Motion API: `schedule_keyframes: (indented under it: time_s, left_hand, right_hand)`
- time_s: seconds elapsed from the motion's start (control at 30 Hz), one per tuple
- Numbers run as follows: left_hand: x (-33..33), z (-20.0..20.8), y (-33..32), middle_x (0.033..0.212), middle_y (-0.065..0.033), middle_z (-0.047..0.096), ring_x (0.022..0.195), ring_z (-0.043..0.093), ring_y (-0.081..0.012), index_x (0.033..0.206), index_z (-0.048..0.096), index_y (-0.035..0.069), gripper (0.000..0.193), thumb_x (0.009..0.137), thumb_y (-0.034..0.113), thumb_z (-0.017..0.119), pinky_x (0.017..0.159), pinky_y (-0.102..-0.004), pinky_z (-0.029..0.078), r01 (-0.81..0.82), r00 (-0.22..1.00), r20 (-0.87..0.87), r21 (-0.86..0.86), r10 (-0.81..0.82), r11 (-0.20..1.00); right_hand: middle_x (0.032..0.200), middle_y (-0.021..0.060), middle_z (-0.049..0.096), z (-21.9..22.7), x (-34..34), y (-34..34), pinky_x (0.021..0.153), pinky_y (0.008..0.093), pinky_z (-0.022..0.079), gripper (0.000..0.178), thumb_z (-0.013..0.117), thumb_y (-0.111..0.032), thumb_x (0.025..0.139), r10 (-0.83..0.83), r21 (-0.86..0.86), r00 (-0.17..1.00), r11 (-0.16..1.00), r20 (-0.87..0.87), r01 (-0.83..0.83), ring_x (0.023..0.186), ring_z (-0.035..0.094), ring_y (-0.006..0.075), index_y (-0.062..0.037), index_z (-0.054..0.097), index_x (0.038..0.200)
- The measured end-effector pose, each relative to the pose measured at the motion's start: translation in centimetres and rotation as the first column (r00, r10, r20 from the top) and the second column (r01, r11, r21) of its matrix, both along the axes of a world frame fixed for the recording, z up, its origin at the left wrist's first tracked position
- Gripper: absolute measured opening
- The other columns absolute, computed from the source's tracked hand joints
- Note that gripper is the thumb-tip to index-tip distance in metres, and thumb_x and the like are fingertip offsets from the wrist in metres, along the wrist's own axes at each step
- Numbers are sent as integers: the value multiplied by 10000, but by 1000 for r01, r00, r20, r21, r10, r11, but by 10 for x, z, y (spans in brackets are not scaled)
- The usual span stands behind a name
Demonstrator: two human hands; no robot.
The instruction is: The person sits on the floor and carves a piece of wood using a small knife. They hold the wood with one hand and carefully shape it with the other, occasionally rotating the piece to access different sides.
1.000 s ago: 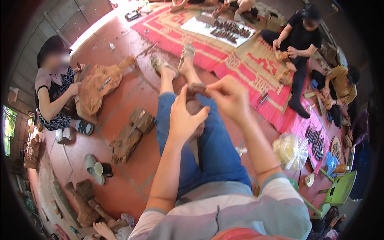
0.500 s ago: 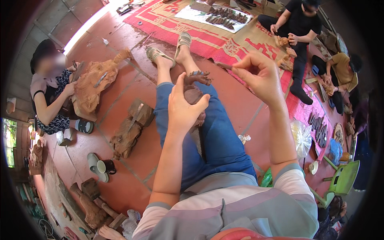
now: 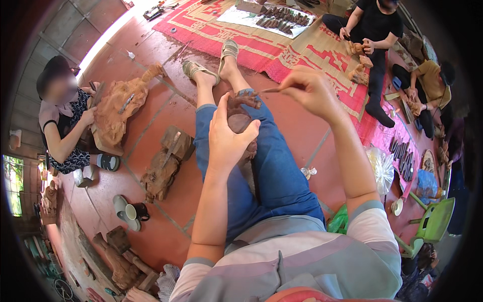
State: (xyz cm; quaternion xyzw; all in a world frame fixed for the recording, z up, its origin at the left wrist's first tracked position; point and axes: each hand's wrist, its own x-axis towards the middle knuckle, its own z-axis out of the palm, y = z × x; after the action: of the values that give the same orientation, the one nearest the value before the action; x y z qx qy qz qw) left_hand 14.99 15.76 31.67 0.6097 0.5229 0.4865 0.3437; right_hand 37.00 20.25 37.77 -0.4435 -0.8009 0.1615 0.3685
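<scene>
A dark reddish-brown wood carving (image 3: 239, 122) rests between my thighs, its branching upper end pointing away from me. My left hand (image 3: 225, 146) wraps around its near side, thumb to the right and fingers along the left, hiding part of it. Up and to the right, my right hand (image 3: 311, 93) pinches a thin brown strip (image 3: 270, 90) between thumb and fingertips. The strip's tip points left toward the carving's branching end, with a small gap between them. Whether it is a tool or folded abrasive, I cannot tell.
To my left, a person holds a large wood carving (image 3: 121, 108). A rough wood block (image 3: 163, 168), slippers (image 3: 119, 206) and a dark mug (image 3: 137, 212) are on the tiled floor. Two people carve at the right, near a patterned mat (image 3: 282, 55) and a green chair (image 3: 435, 221).
My right hand has moved left and slightly down, bringing the strip closer to the carving's branching end. My left hand keeps its hold on the carving.
</scene>
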Motion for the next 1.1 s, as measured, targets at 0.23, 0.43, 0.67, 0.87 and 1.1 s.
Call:
schedule_keyframes:
  time_s: [0.23, 0.43, 0.67, 0.87, 1.1]
  left_hand:
    - [1, 3, -1, 1194, -202, 554, 1128, 538, -291, 1339, 401, -50, 812, 677, 242, 769, 967, -373, 408, 11, 1000, -1, -62, -11, 998]
    - [-1, -2, -5, 1190, -199, 559, 1109, 549, -260, 1359, 386, -37, 819, 691, 246, 764, 958, -351, 416, -10, 1000, -8, -52, 9, 999]
    - [0, 0, -3, 1203, -200, 564, 1102, 564, -244, 1394, 372, 6, 835, 706, 277, 759, 959, -327, 416, -20, 997, -76, -30, 18, 999]
    - [-1, 2, -3, 1205, -205, 553, 1128, 538, -270, 1377, 389, 7, 828, 695, 282, 769, 959, -350, 417, -16, 996, -90, -18, 14, 1000]
    - [-2, -2, -6, 1218, -186, 556, 1146, 534, -242, 1388, 389, 22, 832, 694, 278, 770, 974, -336, 404, 2, 995, -97, -46, -6, 999]
  right_hand:
    - [818, 19, 627, -13, -31, -6, 611, 190, 479, 52, 659, 17, 819, 150, 86, 965, 987, -215, -134, 714, 591, 72, -4, 675, 864]
    - [809, 71, 622, -6, -23, -16, 643, 307, 492, 95, 691, -76, 787, -2, -63, 925, 998, -380, -23, 725, 621, 200, -57, 686, 879]
    - [812, 79, 616, 20, 11, -2, 658, 315, 485, 92, 665, -58, 786, 53, 108, 998, 993, -17, -51, 750, 615, 246, -66, 692, 874]
    - [821, 70, 609, -1, 14, 23, 659, 299, 501, 106, 659, -51, 787, 152, 261, 968, 944, 201, -202, 742, 618, 226, -61, 703, 883]
    - [860, 70, 613, -12, -4, 18, 650, 263, 527, 109, 625, 16, 815, 234, -64, 968, 969, -93, -240, 770, 630, 147, -30, 706, 871]
